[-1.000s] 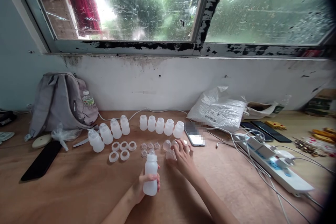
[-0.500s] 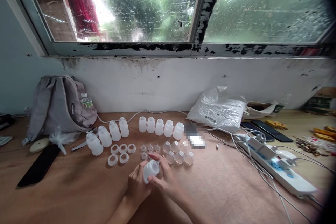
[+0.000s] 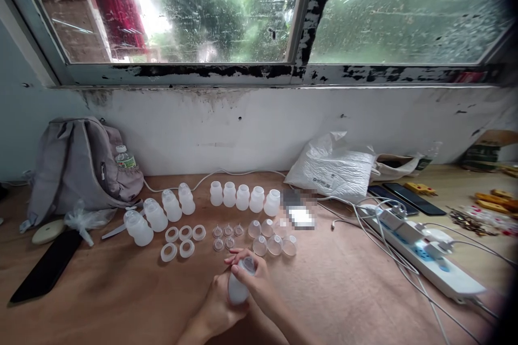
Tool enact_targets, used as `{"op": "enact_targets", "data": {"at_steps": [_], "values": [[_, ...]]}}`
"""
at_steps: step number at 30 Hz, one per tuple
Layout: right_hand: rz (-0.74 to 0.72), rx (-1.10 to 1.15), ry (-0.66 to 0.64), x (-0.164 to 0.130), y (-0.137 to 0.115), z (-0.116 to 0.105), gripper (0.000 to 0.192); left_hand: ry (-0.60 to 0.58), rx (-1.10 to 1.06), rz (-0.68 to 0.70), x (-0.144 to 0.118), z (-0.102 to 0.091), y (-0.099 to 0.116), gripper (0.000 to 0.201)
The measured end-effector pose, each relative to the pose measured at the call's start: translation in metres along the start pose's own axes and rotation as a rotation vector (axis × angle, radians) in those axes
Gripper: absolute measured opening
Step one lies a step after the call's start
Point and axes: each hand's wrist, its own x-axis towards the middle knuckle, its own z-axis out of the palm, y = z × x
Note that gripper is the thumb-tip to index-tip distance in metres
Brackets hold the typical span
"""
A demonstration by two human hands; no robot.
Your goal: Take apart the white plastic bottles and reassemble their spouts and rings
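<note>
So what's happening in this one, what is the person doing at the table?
A person holds a small white bottle upright in the left hand, while the right hand presses a clear cap onto its top. Behind the hands on the wooden table lie loose rings, clear caps and a row of open bottles.

left hand [image 3: 216, 307]: fingers curled, gripping | right hand [image 3: 253, 280]: fingers bent, pressing from above
</note>
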Motion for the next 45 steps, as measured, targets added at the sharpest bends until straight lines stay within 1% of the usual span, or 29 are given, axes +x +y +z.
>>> {"op": "enact_targets", "data": {"at_steps": [4, 8, 10, 12, 13, 15, 16, 18, 21, 22, 24, 27, 29, 31, 33, 35, 41, 45], "values": [[0.045, 0.054, 0.004, 0.001, 0.000, 0.001, 0.024, -0.092, -0.106, -0.075, 0.004, -0.004, 0.009, 0.015], [0.112, 0.115, -0.002, 0.001, 0.002, 0.002, 0.026, -0.103, -0.220, -0.122, 0.006, -0.007, 0.016, 0.022], [0.145, 0.148, -0.011, 0.001, 0.001, 0.001, 0.025, -0.106, -0.298, -0.141, 0.005, -0.007, 0.016, 0.026], [0.180, 0.191, -0.051, 0.000, -0.002, -0.001, 0.023, -0.174, -0.486, -0.211, 0.001, -0.004, 0.013, 0.025], [0.201, 0.226, -0.092, 0.000, -0.004, -0.002, 0.021, -0.241, -0.632, -0.274, -0.002, -0.001, 0.009, 0.024], [0.239, 0.311, -0.202, -0.001, -0.008, -0.005, 0.020, -0.410, -0.943, -0.404, -0.009, 0.005, 0.001, 0.021], [0.256, 0.353, -0.260, -0.001, -0.009, -0.007, 0.021, -0.480, -1.070, -0.443, -0.012, 0.008, -0.003, 0.021], [0.271, 0.414, -0.343, -0.001, -0.010, -0.010, 0.031, -0.544, -1.233, -0.441, -0.015, 0.012, -0.009, 0.024], [0.295, 0.445, -0.393, 0.002, -0.007, -0.015, 0.054, -0.581, -1.409, -0.362, -0.016, 0.009, -0.010, 0.035], [0.298, 0.436, -0.378, 0.004, -0.005, -0.017, 0.056, -0.587, -1.468, -0.332, -0.016, 0.006, -0.009, 0.037], [0.290, 0.394, -0.299, 0.007, -0.003, -0.021, 0.047, -0.585, -1.544, -0.264, -0.015, -0.002, -0.007, 0.038], [0.249, 0.353, -0.173, 0.010, -0.001, -0.027, 0.027, -0.518, -1.509, -0.206, -0.014, -0.010, -0.005, 0.038], [0.242, 0.366, -0.155, 0.011, 0.000, -0.030, 0.018, -0.444, -1.443, -0.237, -0.013, -0.011, -0.003, 0.041], [0.246, 0.394, -0.145, 0.011, 0.001, -0.031, 0.017, -0.385, -1.375, -0.331, -0.010, -0.009, -0.001, 0.048], [0.258, 0.424, -0.130, 0.011, 0.001, -0.031, 0.019, -0.364, -1.308, -0.435, -0.008, -0.006, 0.002, 0.058], [0.276, 0.442, -0.119, 0.010, 0.001, -0.031, 0.020, -0.353, -1.255, -0.492, -0.005, -0.003, 0.005, 0.062], [0.301, 0.416, -0.059, 0.010, 0.000, -0.033, 0.019, -0.365, -1.199, -0.535, -0.003, 0.000, 0.007, 0.061], [0.293, 0.446, -0.065, 0.011, 0.001, -0.035, 0.015, -0.351, -1.228, -0.542, -0.004, -0.001, 0.006, 0.055]]}}
